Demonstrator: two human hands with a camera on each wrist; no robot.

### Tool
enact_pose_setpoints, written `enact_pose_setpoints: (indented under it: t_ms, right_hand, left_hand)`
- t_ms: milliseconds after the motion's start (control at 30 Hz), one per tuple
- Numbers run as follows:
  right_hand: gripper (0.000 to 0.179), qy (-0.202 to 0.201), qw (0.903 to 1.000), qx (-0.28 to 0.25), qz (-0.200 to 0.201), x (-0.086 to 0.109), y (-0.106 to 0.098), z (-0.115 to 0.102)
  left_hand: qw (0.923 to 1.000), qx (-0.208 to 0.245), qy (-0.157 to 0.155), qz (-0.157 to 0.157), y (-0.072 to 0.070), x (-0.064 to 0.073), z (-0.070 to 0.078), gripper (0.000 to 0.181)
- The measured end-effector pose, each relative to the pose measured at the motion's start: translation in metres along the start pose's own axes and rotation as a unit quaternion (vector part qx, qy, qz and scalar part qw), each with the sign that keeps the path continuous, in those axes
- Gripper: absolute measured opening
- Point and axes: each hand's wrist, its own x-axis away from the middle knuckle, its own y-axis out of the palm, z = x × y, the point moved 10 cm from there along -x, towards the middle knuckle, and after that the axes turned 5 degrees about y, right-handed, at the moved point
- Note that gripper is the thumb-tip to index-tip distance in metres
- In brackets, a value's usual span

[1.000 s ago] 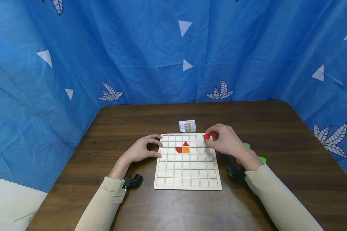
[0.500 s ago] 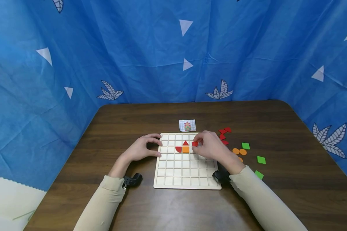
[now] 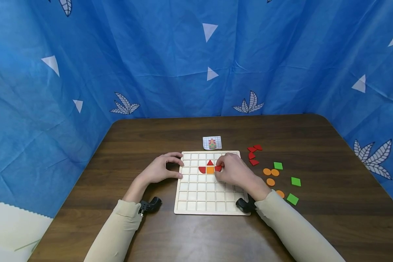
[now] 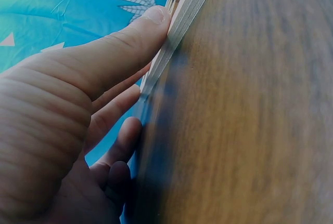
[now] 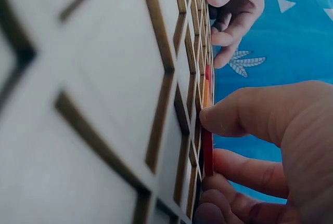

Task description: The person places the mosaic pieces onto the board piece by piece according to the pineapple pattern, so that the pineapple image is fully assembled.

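Observation:
A pale wooden grid board point(image 3: 201, 206) lies on the table. My left hand point(image 3: 161, 169) rests against its left edge, and in the left wrist view the thumb point(image 4: 148, 24) touches that edge. My right hand point(image 3: 235, 171) pinches a red tile point(image 3: 218, 168) over the cell right of an orange square tile point(image 3: 210, 170). In the right wrist view the thumb and fingers hold the red tile point(image 5: 208, 154) low at the grid. To the left of the orange square sits a red quarter-circle tile point(image 3: 202, 170). A red triangle tile point(image 3: 210, 162) is in the cell above the orange square.
Behind the board lies a small picture card point(image 3: 212, 143) with a coloured grid pattern. On the table point(image 3: 144, 138) to the right are several red pieces point(image 3: 251, 155), orange discs point(image 3: 270, 182) and green squares point(image 3: 296, 181). A blue curtain point(image 3: 170, 72) hangs behind.
My right hand has carried the red tile leftward, from the board's top right corner down to the cell beside the orange square. The left hand has stayed at the edge.

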Motion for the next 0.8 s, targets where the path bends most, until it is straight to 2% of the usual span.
enact_pose_setpoints:
  t_ms: [367, 633, 800]
  right_hand:
    - [0.023, 0.019, 0.9998, 0.008, 0.005, 0.0018, -0.0017, 0.0007]
    - [0.018, 0.002, 0.9999, 0.002, 0.013, 0.0017, -0.0031, 0.0005]
    - [0.020, -0.010, 0.9999, -0.007, -0.006, 0.0027, -0.0034, 0.0009]
  left_hand:
    - [1.0000, -0.001, 0.001, -0.001, -0.0011, -0.0019, 0.0018, 0.035]
    - [1.0000, 0.002, 0.001, 0.000, -0.0016, -0.0010, 0.0012, 0.035]
    - [1.0000, 0.001, 0.000, 0.001, -0.0005, -0.0013, 0.0012, 0.035]
